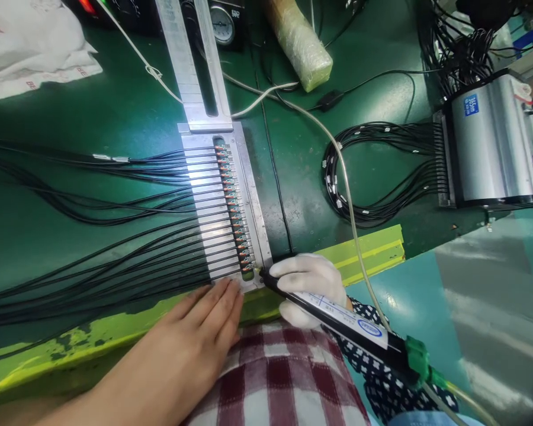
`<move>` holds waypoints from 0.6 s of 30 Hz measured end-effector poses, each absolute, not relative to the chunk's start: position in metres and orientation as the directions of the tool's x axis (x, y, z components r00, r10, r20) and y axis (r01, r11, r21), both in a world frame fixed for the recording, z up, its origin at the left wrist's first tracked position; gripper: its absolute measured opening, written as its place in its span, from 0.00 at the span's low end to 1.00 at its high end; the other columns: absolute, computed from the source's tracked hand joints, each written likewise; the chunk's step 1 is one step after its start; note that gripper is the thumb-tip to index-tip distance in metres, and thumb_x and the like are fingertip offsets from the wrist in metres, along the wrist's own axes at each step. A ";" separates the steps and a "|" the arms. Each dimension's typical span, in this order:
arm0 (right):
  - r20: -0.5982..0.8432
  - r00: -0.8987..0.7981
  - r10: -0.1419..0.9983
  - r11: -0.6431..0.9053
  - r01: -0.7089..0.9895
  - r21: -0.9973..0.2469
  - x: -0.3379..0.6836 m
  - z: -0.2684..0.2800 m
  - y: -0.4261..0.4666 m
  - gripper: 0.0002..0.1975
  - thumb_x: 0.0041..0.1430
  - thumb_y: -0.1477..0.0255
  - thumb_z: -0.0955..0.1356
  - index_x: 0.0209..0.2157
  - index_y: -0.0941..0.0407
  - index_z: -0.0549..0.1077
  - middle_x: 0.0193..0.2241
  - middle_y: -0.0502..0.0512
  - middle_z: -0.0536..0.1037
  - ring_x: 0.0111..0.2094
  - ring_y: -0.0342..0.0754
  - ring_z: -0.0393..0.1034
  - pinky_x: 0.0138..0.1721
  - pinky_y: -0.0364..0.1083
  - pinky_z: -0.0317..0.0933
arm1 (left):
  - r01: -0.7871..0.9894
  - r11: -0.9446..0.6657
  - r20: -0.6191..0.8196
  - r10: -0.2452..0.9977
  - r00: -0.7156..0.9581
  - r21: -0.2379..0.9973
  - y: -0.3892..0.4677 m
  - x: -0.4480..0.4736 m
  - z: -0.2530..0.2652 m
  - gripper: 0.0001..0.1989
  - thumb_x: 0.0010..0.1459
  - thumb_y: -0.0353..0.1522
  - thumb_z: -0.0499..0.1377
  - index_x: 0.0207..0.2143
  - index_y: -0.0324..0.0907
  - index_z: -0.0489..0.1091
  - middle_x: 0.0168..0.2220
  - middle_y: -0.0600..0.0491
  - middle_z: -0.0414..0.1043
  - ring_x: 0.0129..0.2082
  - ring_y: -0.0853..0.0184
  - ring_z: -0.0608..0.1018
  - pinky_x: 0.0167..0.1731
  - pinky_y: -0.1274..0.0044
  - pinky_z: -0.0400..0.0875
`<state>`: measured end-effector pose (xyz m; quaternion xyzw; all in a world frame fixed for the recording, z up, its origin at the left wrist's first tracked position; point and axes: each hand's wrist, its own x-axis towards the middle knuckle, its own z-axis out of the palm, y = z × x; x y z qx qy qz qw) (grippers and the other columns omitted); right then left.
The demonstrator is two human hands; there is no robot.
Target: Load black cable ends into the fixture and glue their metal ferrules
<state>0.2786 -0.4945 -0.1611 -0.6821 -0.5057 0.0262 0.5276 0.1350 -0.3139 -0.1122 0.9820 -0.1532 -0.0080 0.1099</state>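
Note:
My right hand, in a white glove, is wrapped round a black dispensing syringe with a white label. A green cap with a clear hose closes its rear end. The syringe's tip is close to the near end of a row of small connectors with orange and green parts. They sit in the slot of a flat metal fixture, on the ends of several black cables. My bare left hand lies with fingers stretched out at the fixture's near edge.
A slotted metal bracket stands at the fixture's far end. Farther back are a pressure gauge and a wrapped block. At right, a silver box has coiled black cables. A pale hose crosses the green table.

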 end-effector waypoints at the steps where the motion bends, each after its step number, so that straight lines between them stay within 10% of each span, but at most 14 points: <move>1: 0.498 0.489 0.716 0.071 0.659 -0.749 0.279 -0.161 -0.494 0.06 0.55 0.67 0.69 0.33 0.55 0.72 0.33 0.58 0.81 0.32 0.47 0.79 0.32 0.43 0.72 | -0.297 -0.930 0.018 -0.300 0.954 0.215 -0.314 0.135 -0.112 0.24 0.63 0.25 0.43 0.44 0.40 0.78 0.49 0.46 0.76 0.47 0.61 0.79 0.45 0.70 0.73; 18: 0.479 0.512 0.713 0.082 0.618 -0.782 0.277 -0.164 -0.495 0.08 0.53 0.69 0.71 0.35 0.56 0.73 0.35 0.57 0.81 0.34 0.47 0.79 0.36 0.43 0.73 | -0.296 -0.933 0.025 -0.297 0.955 0.206 -0.314 0.135 -0.111 0.24 0.62 0.24 0.43 0.44 0.39 0.78 0.49 0.46 0.76 0.46 0.61 0.79 0.44 0.71 0.73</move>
